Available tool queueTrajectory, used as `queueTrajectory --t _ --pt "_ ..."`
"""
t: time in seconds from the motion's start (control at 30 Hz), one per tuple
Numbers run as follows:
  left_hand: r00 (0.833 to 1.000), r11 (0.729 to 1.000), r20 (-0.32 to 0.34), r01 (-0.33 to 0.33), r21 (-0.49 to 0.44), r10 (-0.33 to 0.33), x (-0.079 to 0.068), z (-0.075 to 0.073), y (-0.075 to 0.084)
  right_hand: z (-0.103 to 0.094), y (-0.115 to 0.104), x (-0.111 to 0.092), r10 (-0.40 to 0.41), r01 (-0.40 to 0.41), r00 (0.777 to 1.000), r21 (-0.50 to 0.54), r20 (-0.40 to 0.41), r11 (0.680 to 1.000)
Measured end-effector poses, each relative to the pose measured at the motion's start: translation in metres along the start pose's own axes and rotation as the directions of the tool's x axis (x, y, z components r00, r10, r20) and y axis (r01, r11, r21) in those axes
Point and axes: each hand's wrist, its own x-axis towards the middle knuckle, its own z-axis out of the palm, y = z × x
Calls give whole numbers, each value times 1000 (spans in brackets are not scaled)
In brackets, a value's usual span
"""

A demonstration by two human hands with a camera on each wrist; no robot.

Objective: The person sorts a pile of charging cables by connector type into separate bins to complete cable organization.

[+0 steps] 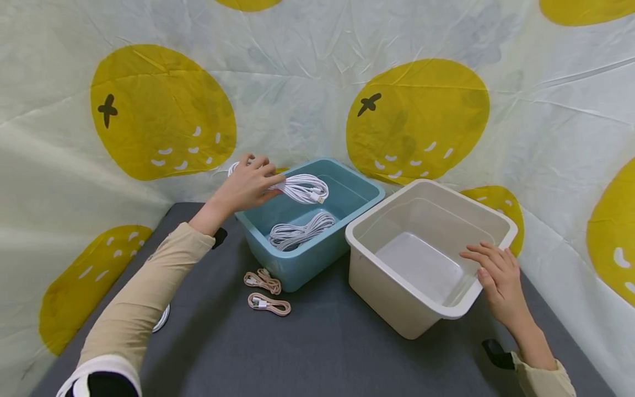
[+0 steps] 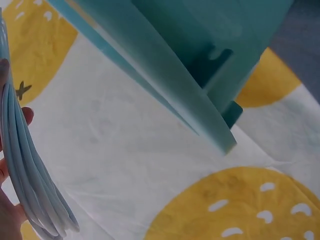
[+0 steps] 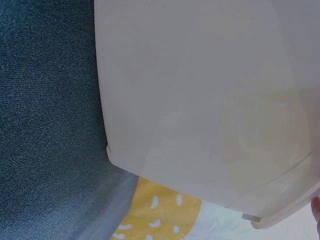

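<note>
My left hand (image 1: 250, 182) grips a coiled white cable (image 1: 303, 189) above the left rim of the blue-green bin (image 1: 311, 263). In the left wrist view, fingers wrap the strands of that white cable (image 2: 31, 170). Another coiled white cable (image 1: 301, 230) lies on the floor of the bin. My right hand (image 1: 502, 284) rests at the right rim of the beige bin (image 1: 392, 300), its fingers loosely extended over the edge. Only a fingertip of it appears in the right wrist view, beside the beige bin's wall (image 3: 200, 100).
Two small tan cables (image 1: 263, 281) lie on the dark table (image 1: 297, 353) before the blue-green bin. Part of a white cable (image 1: 162, 320) shows beside my left forearm. A white curtain (image 1: 292, 110) with yellow fruit shapes hangs behind the bins.
</note>
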Motion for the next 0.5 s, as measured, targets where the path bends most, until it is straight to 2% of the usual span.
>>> queueTrajectory --t 0.5 --pt "996 999 88 -36 8 35 24 11 9 0 0 0 1 -1 1000 5 3 1000"
